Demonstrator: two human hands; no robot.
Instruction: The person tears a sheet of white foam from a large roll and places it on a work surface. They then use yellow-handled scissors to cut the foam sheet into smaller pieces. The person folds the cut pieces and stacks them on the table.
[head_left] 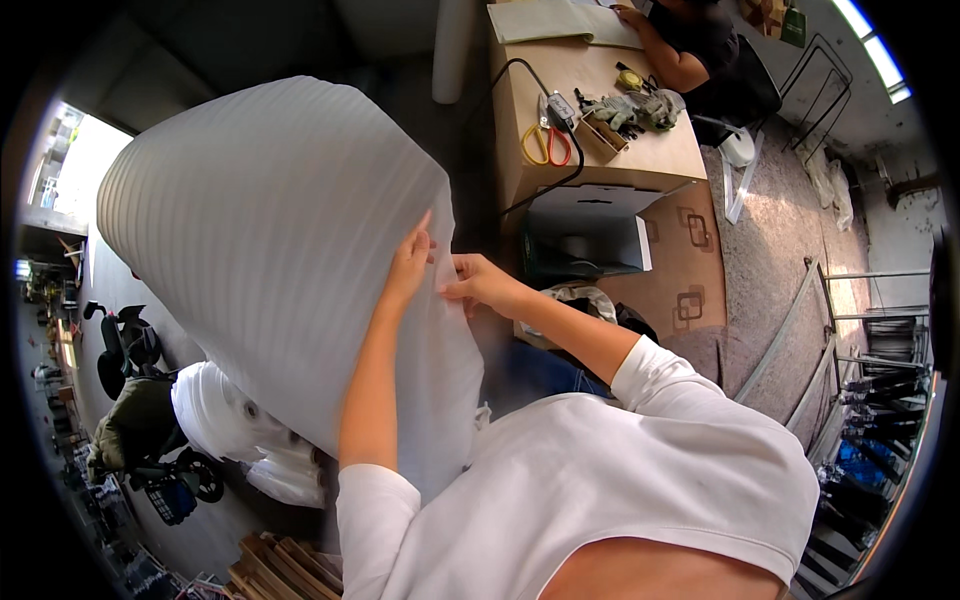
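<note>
The large white sheet point(280, 220), broad, ribbed and bulging, stands left of the surface point(580, 65), its right edge near the surface's near left corner. The right hand point(480, 284) pinches that edge between thumb and fingers. The left hand point(408, 268) lies against the sheet just beside it, one finger stretched upward and the others partly bent; whether it grips anything cannot be told.

The likeliest trouble is a slip or a tear. The sheet looks thin and is very wide for so small a hold, so its weight could drag the edge out of the right hand, or a hard pull on that one spot could split or crease it. Uneven tension might also skew the ribs.

Snagging is a second risk. A black cable point(572, 165) crosses the near edge of the surface and hangs down by its left side, close to the sheet; a sideways swing could catch it and drag the adapter point(562, 108). The scissors point(545, 118) lie near the same corner and might be knocked off or nick the material.

Lower down, white rolls point(215, 410) sit on the floor beside the sheet's lower left part, where loose material could bunch against them.
</note>
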